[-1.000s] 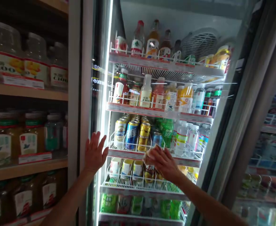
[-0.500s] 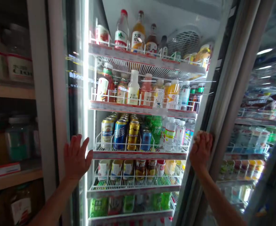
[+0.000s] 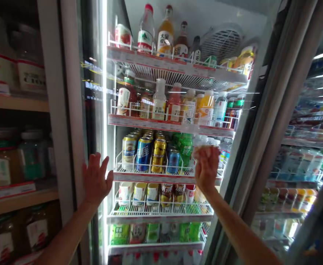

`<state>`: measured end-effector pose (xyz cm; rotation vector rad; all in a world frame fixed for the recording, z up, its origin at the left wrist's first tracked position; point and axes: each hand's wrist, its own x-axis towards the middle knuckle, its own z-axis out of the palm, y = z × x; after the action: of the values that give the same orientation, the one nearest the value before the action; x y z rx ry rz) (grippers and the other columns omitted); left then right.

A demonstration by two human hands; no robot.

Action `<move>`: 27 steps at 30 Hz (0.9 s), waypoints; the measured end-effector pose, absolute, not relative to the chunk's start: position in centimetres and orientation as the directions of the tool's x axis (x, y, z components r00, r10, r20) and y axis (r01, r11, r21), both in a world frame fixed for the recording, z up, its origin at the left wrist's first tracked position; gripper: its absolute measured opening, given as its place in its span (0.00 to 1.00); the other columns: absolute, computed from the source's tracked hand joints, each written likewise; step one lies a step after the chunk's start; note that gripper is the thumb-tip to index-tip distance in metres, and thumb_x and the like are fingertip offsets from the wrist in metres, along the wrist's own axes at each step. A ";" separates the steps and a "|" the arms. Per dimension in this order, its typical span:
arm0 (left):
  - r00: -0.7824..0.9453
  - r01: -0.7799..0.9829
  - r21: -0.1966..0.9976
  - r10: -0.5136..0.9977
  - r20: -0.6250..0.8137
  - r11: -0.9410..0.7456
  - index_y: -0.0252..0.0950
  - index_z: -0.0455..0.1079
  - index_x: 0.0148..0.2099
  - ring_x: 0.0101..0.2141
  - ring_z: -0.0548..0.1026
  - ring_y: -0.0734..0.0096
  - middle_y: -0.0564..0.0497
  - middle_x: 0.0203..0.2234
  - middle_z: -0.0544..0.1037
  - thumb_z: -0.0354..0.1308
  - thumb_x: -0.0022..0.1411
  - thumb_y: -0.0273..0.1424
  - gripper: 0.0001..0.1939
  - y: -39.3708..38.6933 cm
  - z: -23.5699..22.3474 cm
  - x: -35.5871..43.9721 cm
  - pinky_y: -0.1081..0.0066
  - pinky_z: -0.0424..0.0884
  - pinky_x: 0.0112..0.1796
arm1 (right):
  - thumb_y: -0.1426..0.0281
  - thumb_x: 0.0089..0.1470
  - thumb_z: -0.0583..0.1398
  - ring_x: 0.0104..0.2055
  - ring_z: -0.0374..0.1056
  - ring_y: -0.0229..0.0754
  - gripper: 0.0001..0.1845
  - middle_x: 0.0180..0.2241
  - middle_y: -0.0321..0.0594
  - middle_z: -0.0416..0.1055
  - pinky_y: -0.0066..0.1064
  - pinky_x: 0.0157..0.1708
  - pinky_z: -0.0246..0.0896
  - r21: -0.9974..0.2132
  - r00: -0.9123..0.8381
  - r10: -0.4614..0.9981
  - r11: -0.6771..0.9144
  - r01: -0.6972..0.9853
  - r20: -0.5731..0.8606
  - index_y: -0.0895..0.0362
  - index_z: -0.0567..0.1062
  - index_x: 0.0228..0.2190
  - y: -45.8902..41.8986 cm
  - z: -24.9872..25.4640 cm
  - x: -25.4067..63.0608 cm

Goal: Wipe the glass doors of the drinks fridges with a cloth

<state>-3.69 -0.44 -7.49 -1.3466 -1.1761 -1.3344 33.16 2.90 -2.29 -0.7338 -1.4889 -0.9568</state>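
Glass door of a lit drinks fridge, in the middle of the view, with glowing sign reflections near its left edge. At the far left, wooden shelves carry rows of capped bottles, dim and partly blurred; next comes a grey metal post. In front of the door's left edge is the left hand, palm towards the fridge, its fingers spread wide and the thumb apart, with nothing seen in its grip (whether it touches the frame or the glass I cannot tell). Just right of it runs a bright light strip. Behind the glass, on a middle rack, stand a white can, a tall blue can, a gold can and a shorter blue can, then a green bottle. Right of that bottle the right hand is up at the glass, its fingers drawn together over a pale crumpled cloth, both blurred. Farther right slants a thick metal frame, and beyond it a row of coloured drinks sits on another rack
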 end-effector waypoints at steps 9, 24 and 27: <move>-0.029 0.993 0.049 0.169 0.985 -0.112 0.41 0.35 0.65 0.62 0.41 0.55 0.45 0.64 0.39 0.48 0.61 0.32 0.35 -1.9 -7.8 -2.0 0.50 0.42 0.59 | 0.70 0.54 0.54 0.65 0.36 0.49 0.22 0.59 0.41 0.56 0.51 0.62 0.35 0.534 -0.602 -0.055 0.530 0.658 0.797 0.53 0.64 0.52 1.4 -3.1 24.8; -0.088 0.996 0.083 0.312 0.946 0.029 0.40 0.38 0.65 0.61 0.48 0.55 0.43 0.63 0.44 0.46 0.62 0.32 0.32 -5.1 -14.2 -6.3 0.51 0.50 0.57 | 0.73 0.54 0.53 0.63 0.44 0.49 0.27 0.60 0.41 0.53 0.46 0.61 0.44 0.578 -0.742 -0.077 0.682 0.448 0.666 0.57 0.58 0.56 0.9 -2.3 15.4; -0.065 0.997 0.041 0.368 0.928 0.071 0.38 0.39 0.65 0.61 0.49 0.55 0.41 0.63 0.47 0.46 0.62 0.32 0.31 -6.4 -15.4 -7.2 0.52 0.51 0.56 | 0.75 0.55 0.51 0.61 0.50 0.44 0.25 0.58 0.40 0.58 0.39 0.59 0.49 0.683 -0.858 -0.219 0.705 0.190 0.464 0.59 0.59 0.55 0.8 -3.9 13.0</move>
<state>-7.20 -6.43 -15.43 -1.4072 -1.5535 -0.9991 13.03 0.80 -3.86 0.0218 -2.3877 -1.0370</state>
